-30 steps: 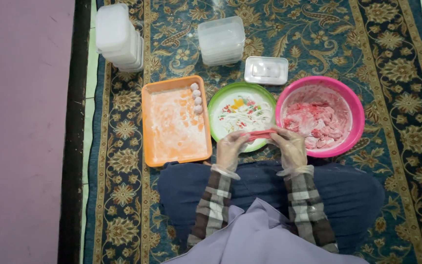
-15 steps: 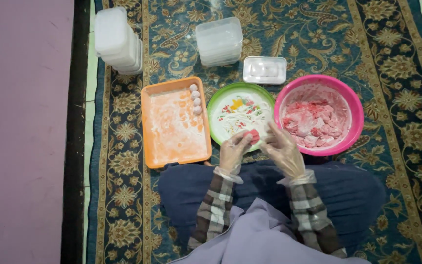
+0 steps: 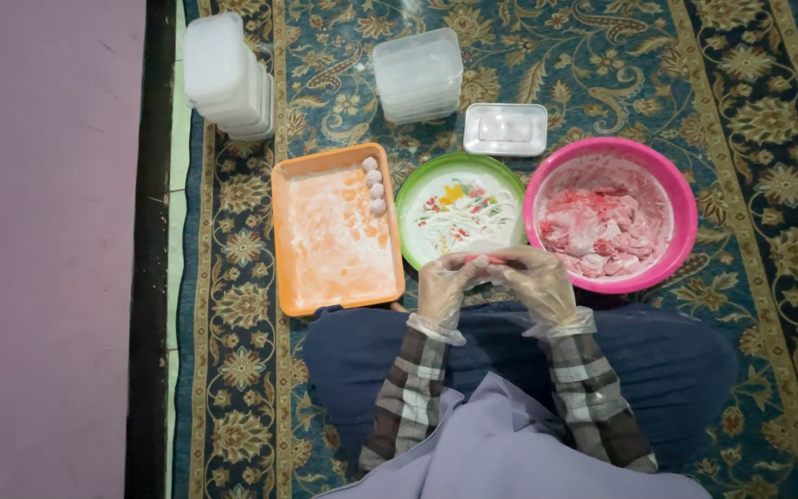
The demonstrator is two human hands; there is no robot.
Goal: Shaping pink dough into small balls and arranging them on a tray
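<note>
My left hand (image 3: 443,288) and my right hand (image 3: 536,282), both in clear plastic gloves, meet over the near rim of a green-rimmed plate (image 3: 459,167). Together they pinch a small pink piece of dough (image 3: 489,261) between the fingertips. Right of them stands a pink bowl (image 3: 685,199) holding floury pink dough pieces (image 3: 598,231). To the left lies an orange tray (image 3: 325,159) dusted with flour, with several small round dough balls (image 3: 374,185) lined along its far right edge.
Two stacks of clear plastic containers (image 3: 225,74) (image 3: 417,74) and a single lidded box (image 3: 506,128) stand on the patterned carpet (image 3: 750,83) beyond the dishes. A purple mat (image 3: 48,249) runs along the left. My crossed legs (image 3: 344,360) fill the near side.
My hands drew together and slid slightly left along the plate's near rim, closing around the pink dough piece, which now shows less between the fingers.
</note>
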